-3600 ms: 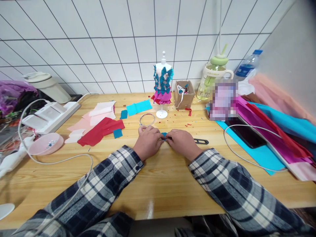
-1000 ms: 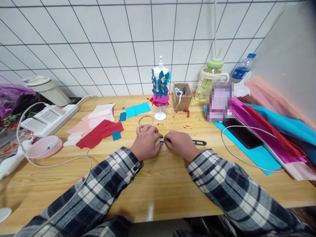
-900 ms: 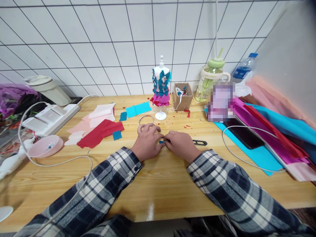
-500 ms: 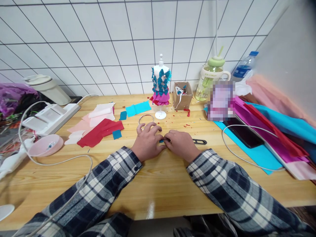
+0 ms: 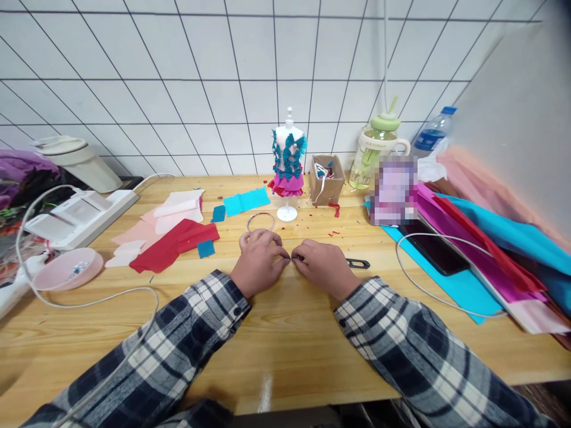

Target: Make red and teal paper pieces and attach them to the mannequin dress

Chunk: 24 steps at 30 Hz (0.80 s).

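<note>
My left hand is closed in a pinch, its thumb and index tips meeting those of my right hand. The right hand is closed too, knuckles up. Between the fingertips is a small blue piece that showed a moment earlier; my fingers now almost wholly hide it. A black handle with a slotted end pokes out beyond my right hand; whether it lies on the table or is held, I cannot tell. Behind my left fingers lies a thin ring. Further back stands a small white dress form with teal bows and a pink skirt.
Blue squares, a red sheet and pale pink sheets lie left, with a pink dish and a power strip. A cardboard box, a jug, a phone and coloured sheets are right.
My left fingers have curled in and drawn down closer together. The blue piece between the fingertips is now hidden. The whole view has shifted slightly.
</note>
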{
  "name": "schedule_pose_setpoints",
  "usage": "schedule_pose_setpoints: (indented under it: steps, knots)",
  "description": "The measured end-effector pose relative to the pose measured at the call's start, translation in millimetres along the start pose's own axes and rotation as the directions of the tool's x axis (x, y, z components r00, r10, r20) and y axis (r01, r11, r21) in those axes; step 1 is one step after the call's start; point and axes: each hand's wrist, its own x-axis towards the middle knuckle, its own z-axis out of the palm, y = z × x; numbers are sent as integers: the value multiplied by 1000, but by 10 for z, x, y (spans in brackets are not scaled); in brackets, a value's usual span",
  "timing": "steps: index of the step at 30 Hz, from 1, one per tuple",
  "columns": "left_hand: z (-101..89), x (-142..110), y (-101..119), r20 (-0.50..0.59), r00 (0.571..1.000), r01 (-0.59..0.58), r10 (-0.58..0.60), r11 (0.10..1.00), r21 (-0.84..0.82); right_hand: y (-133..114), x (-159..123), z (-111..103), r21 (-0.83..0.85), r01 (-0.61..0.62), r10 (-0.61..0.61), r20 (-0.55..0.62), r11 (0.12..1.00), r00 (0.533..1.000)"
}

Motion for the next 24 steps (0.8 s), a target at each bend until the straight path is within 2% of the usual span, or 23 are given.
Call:
schedule_pose_setpoints:
  steps: [4, 5, 7, 9, 10, 11, 13, 16, 19, 24]
  knots:
    - [19, 27, -83, -48, 998, 27, -34, 990, -136, 91, 14, -25, 98, 38, -29, -83, 994, 996]
    - [16, 34, -99, -80, 996, 28, -42, 986, -167, 162, 17, -54, 139, 17, 1, -129, 990, 992]
    - [10, 48, -123, -145, 986, 42, -78, 971, -236, 372, 21, -137, 222, -84, 138, -242, 971, 960]
    - [17, 57, -136, -180, 973, 78, -143, 943, -325, 630, 20, -232, 257, -197, 281, -352, 946, 893]
    - [26, 59, -138, -180, 968, 98, -176, 923, -372, 753, 17, -274, 257, -210, 299, -385, 943, 873]
    - [40, 59, -138, -169, 964, 117, -203, 902, -416, 857, 13, -306, 245, -194, 279, -383, 950, 881]
    - [70, 57, -129, -123, 963, 154, -239, 864, -479, 982, 6, -333, 197, -140, 197, -311, 970, 930]
    - [100, 53, -107, -37, 961, 220, -273, 840, -497, 952, 10, -279, 124, -67, 85, -143, 990, 986]
    - [96, 57, -89, 9, 948, 284, -319, 830, -481, 792, 37, -171, 77, -54, 58, -42, 996, 997]
    - [77, 61, -84, 30, 931, 330, -365, 803, -496, 652, 83, -49, 19, -138, 138, 21, 990, 990]
